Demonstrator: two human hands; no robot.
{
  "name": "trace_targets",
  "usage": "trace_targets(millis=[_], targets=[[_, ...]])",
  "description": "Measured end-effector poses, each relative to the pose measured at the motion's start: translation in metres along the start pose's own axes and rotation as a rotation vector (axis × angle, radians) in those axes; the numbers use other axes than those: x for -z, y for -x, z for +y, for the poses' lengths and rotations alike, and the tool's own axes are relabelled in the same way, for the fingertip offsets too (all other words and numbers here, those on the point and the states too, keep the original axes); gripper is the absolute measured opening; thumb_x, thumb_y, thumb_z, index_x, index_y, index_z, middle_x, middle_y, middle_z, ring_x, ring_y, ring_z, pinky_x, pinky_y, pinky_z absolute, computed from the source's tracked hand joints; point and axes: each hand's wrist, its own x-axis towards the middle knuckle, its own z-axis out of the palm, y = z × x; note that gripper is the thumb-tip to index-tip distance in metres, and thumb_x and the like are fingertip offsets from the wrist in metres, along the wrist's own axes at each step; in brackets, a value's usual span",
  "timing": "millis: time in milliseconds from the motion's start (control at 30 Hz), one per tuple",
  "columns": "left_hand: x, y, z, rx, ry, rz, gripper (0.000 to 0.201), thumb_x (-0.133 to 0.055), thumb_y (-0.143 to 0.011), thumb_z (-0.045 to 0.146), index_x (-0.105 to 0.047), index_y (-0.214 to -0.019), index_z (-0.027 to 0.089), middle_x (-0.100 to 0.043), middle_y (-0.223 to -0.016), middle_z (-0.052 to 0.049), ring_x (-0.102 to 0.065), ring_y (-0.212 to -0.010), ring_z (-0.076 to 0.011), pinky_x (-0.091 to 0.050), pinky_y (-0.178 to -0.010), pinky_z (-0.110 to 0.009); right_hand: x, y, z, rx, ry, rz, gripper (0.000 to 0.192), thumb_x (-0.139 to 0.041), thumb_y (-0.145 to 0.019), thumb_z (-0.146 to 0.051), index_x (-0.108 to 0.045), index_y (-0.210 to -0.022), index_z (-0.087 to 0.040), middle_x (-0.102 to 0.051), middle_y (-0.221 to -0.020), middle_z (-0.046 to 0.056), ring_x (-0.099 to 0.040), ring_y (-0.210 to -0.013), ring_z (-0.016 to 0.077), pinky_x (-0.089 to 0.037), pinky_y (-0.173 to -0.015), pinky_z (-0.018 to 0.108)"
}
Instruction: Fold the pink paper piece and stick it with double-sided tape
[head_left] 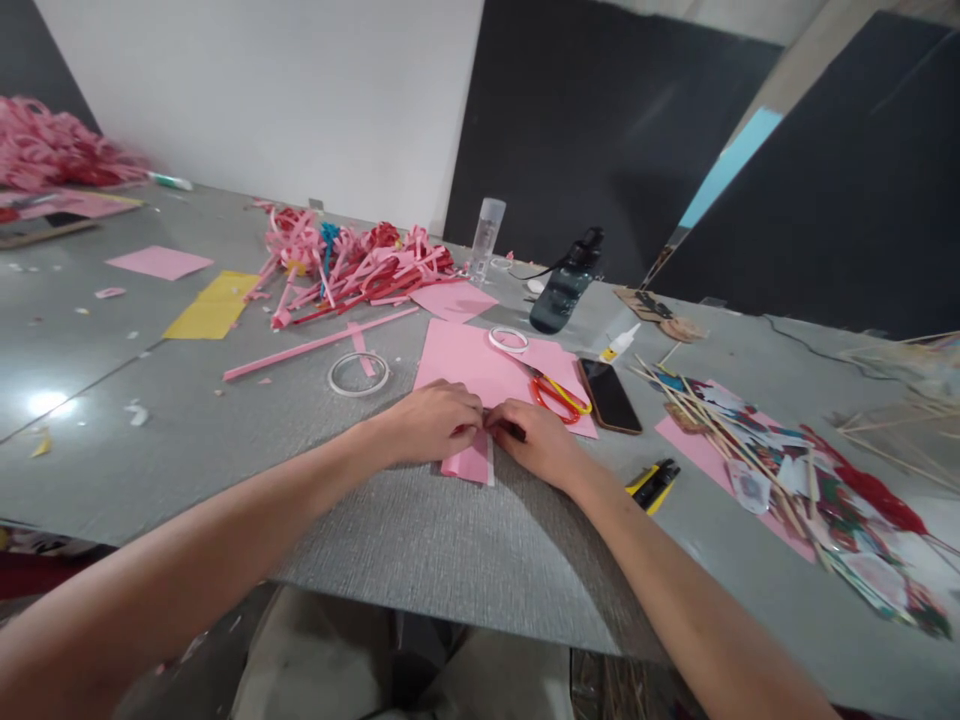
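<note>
A small piece of pink paper (466, 464) with a white strip along its right edge lies near the table's front. My left hand (439, 418) is closed on its upper part, fingers bent. Facing it, my right hand (538, 438) has its fingertips pinched at the same upper edge; the exact grip is partly hidden. Just beyond the hands is a larger pink sheet (461, 355). Red-and-yellow scissors (559, 395) and a white tape roll (508, 340) rest on that sheet. Another tape roll (358, 374) lies left of it on the table.
A phone (609, 395), a glue bottle (619, 343) and a yellow-black cutter (654, 485) lie to the right. Behind stand a dark water bottle (566, 285) and a clear cylinder (487, 235). Pink ribbon strips (360, 260) are heaped back left; sticks and scraps (795, 470) spread far right.
</note>
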Motion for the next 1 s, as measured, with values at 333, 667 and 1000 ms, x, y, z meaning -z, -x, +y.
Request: trace_targets(millis=[333,667,1000], targets=[[0.0016,0.0000,-0.0002,-0.013,0.003,-0.006,0.016,-0.053,-0.090,0.014,-0.067,-0.086,0.020,-0.070,-0.092,-0.002,-0.064,-0.093,-0.0196,-0.044,-0.093,-0.035,0.0013,0.0005,-0.0007,0.007,-0.016,-0.005,0.020,-0.057,-0.088,-0.008,-0.069,-0.098,-0.020,-0.072,-0.096,0.004,-0.065,-0.083,0.0180,-0.047,-0.075,0.029],[-0.0012,-0.0010,0.0012,0.003,-0.034,-0.002,0.015,-0.053,-0.092,0.017,-0.066,-0.085,0.019,-0.069,-0.090,-0.002,-0.064,-0.093,-0.0195,-0.044,-0.092,-0.034,-0.0007,0.0009,-0.0016,-0.007,-0.017,-0.012,0.022,-0.055,-0.086,-0.004,-0.068,-0.095,-0.020,-0.070,-0.094,0.003,-0.063,-0.085,0.0173,-0.046,-0.077,0.028],[0.0003,-0.0030,0.0034,0.018,-0.056,-0.016,0.015,-0.054,-0.091,0.016,-0.068,-0.085,0.019,-0.070,-0.090,-0.002,-0.065,-0.093,-0.0196,-0.044,-0.092,-0.034,0.0000,0.0003,-0.0078,-0.027,0.021,-0.004,0.019,-0.055,-0.086,-0.007,-0.066,-0.093,-0.020,-0.069,-0.092,0.003,-0.062,-0.083,0.0176,-0.044,-0.076,0.028]])
